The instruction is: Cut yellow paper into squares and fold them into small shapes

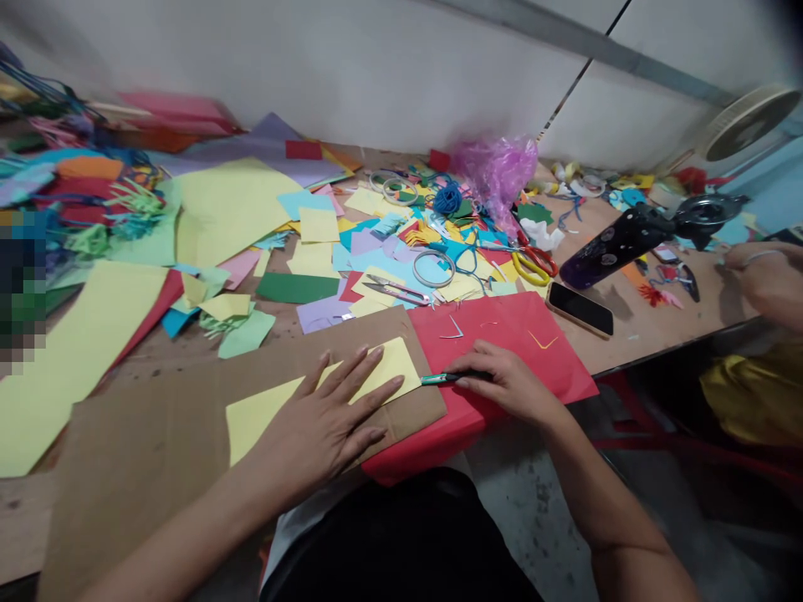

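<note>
Left hand: I read it as open, fingers spread, pressing flat on the yellow paper.
Right hand: closed, gripping a green cutter, its tip at the paper's edge.
Under left hand: brown cardboard, with the paper lying on it.
Under right hand: red paper, partly beneath the cardboard.
Beyond right hand: a phone and yellow-handled scissors.
Far right of right hand: a co-worker's hand.
</note>
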Action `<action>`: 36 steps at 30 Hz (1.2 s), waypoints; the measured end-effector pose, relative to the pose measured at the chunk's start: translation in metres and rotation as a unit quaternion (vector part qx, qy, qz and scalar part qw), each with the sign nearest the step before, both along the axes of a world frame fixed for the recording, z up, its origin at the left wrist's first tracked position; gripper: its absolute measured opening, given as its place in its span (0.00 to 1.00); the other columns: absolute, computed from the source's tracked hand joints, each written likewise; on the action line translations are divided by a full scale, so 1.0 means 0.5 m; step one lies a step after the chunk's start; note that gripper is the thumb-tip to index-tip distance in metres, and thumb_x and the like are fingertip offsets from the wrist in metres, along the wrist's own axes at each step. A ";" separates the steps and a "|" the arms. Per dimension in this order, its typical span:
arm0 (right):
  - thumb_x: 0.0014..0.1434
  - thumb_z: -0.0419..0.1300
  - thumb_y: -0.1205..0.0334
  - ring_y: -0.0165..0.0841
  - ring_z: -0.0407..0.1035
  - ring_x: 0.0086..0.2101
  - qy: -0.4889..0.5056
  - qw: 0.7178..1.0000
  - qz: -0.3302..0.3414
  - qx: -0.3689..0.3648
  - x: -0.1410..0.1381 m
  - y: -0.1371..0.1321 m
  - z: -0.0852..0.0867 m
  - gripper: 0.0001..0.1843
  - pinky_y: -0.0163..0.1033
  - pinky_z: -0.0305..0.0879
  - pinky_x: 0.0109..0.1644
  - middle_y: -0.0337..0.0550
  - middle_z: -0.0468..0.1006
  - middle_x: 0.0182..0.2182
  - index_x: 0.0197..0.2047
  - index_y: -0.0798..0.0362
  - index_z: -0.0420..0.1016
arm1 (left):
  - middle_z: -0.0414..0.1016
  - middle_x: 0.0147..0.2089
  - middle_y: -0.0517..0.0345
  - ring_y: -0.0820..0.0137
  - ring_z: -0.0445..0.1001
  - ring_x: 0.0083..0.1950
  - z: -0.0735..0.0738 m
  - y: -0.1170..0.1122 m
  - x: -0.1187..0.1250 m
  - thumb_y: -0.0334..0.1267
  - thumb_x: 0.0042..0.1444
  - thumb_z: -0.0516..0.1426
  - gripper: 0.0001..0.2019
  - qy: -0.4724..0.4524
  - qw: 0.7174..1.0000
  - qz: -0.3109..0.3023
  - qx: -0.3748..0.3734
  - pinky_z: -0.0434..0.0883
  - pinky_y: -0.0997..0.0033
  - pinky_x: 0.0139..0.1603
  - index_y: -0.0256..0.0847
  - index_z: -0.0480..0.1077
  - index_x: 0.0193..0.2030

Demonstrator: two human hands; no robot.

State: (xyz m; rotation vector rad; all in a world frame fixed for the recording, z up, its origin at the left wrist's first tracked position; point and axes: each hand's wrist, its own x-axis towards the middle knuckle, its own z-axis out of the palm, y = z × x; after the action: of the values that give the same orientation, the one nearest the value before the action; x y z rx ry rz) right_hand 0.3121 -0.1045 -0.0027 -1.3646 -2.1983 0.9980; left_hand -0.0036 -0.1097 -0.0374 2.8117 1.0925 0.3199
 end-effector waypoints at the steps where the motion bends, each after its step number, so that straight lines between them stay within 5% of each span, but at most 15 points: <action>1: 0.69 0.58 0.59 0.37 0.72 0.43 -0.002 1.000 0.000 0.001 0.002 -0.002 -0.001 0.12 0.41 0.69 0.46 0.46 0.76 0.41 0.51 0.48 0.80 | 0.51 0.78 0.55 0.59 0.52 0.77 -0.001 0.000 0.000 0.57 0.69 0.47 0.26 -0.001 1.000 0.001 -0.005 0.41 0.52 0.76 0.59 0.59 0.72; 15: 0.69 0.58 0.59 0.36 0.72 0.41 0.012 1.000 -0.003 -0.009 0.004 -0.015 -0.006 0.11 0.40 0.69 0.45 0.44 0.75 0.39 0.50 0.47 0.80 | 0.48 0.79 0.58 0.56 0.52 0.77 -0.003 0.001 -0.005 0.59 0.68 0.48 0.29 -0.003 1.000 -0.007 -0.017 0.42 0.49 0.75 0.63 0.52 0.74; 36: 0.70 0.56 0.56 0.36 0.71 0.40 0.012 1.000 -0.002 0.016 -0.029 -0.038 -0.007 0.13 0.40 0.69 0.43 0.45 0.75 0.38 0.51 0.47 0.79 | 0.53 0.78 0.58 0.57 0.53 0.76 0.004 -0.002 0.004 0.61 0.67 0.48 0.29 0.008 1.000 0.014 -0.026 0.43 0.49 0.75 0.63 0.56 0.73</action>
State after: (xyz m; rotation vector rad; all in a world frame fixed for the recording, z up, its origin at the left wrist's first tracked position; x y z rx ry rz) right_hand 0.2977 -0.1234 -0.0063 -1.3371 -2.1833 0.9690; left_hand -0.0016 -0.1109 -0.0352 2.7614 1.1279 0.2681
